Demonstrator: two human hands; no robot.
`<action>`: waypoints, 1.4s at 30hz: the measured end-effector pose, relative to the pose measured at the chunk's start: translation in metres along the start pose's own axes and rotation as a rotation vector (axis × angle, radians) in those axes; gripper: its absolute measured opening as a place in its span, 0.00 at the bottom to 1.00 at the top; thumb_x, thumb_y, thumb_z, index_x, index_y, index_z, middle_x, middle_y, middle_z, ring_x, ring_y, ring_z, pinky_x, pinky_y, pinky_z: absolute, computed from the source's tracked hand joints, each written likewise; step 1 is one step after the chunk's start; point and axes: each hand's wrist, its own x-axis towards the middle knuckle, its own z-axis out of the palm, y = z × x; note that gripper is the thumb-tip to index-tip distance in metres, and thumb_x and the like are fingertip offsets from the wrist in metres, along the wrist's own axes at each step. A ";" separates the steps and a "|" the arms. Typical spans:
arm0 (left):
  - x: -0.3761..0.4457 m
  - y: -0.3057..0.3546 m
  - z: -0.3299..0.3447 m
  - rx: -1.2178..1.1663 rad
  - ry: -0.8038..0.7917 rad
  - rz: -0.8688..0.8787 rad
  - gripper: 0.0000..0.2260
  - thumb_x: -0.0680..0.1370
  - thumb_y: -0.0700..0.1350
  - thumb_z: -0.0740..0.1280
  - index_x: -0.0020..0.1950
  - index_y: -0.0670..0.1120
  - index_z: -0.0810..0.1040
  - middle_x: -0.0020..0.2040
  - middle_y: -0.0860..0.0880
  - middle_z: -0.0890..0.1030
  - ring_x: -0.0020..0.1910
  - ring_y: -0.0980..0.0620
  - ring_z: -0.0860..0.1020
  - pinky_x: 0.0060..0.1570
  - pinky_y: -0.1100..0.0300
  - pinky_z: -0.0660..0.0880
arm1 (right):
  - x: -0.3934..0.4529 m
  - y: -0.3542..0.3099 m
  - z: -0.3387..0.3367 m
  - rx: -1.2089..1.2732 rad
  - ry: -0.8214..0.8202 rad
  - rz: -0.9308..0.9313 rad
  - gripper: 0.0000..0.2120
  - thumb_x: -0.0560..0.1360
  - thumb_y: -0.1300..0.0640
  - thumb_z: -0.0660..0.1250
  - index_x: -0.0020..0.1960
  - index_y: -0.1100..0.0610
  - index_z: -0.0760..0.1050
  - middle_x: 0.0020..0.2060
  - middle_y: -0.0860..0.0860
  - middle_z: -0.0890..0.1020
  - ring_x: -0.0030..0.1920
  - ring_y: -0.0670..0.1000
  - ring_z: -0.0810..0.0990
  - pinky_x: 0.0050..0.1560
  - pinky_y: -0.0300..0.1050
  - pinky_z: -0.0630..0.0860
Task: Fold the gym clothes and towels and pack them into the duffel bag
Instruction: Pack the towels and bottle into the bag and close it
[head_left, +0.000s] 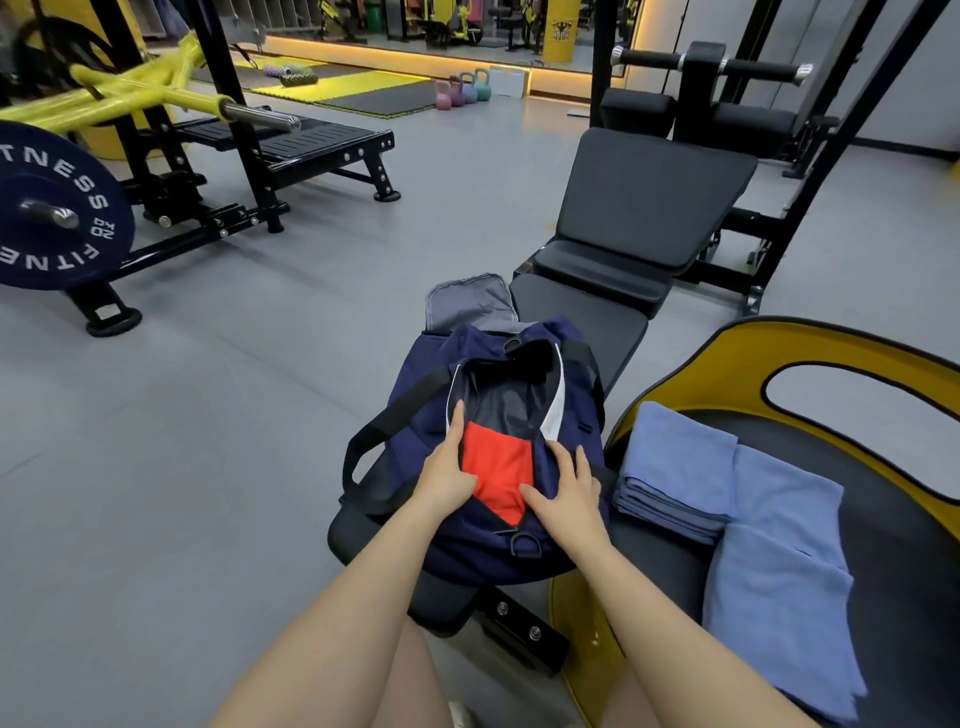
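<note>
Nearest, both forearms reach in from the bottom edge. The left hand (447, 475) lies with straight fingers along the opening of the navy duffel bag (415, 415); the right hand (569, 493) rests flat, fingers spread, on the bag's near side. Between them a red garment (496, 470) sits inside, its lower part hidden. The bag stands on a black bench (587, 322). To the right, folded blue towels (675, 467) and a looser blue towel (779, 571), cut off below, lie on a black-and-yellow seat (883, 467). Beyond: grey floor (234, 415), a weight plate (57, 208), kettlebells (462, 89).
</note>
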 end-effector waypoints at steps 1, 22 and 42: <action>0.003 0.001 -0.002 0.014 -0.010 0.006 0.46 0.72 0.29 0.62 0.75 0.64 0.44 0.43 0.57 0.69 0.37 0.51 0.74 0.48 0.53 0.76 | 0.001 -0.001 0.002 0.010 0.016 0.003 0.34 0.75 0.48 0.67 0.76 0.43 0.55 0.78 0.50 0.47 0.75 0.61 0.49 0.69 0.66 0.59; -0.017 -0.015 0.005 0.238 0.046 0.013 0.50 0.70 0.38 0.71 0.75 0.63 0.38 0.70 0.54 0.67 0.66 0.47 0.69 0.65 0.41 0.66 | -0.011 0.013 -0.001 0.172 0.101 -0.014 0.34 0.74 0.54 0.67 0.76 0.48 0.56 0.77 0.50 0.54 0.76 0.52 0.53 0.72 0.53 0.59; 0.078 0.058 -0.031 0.516 0.220 -0.029 0.18 0.81 0.52 0.58 0.70 0.53 0.68 0.64 0.45 0.76 0.63 0.41 0.73 0.53 0.53 0.70 | 0.126 -0.081 -0.070 -0.107 0.242 0.097 0.15 0.78 0.50 0.60 0.61 0.52 0.76 0.59 0.59 0.78 0.58 0.62 0.76 0.52 0.50 0.71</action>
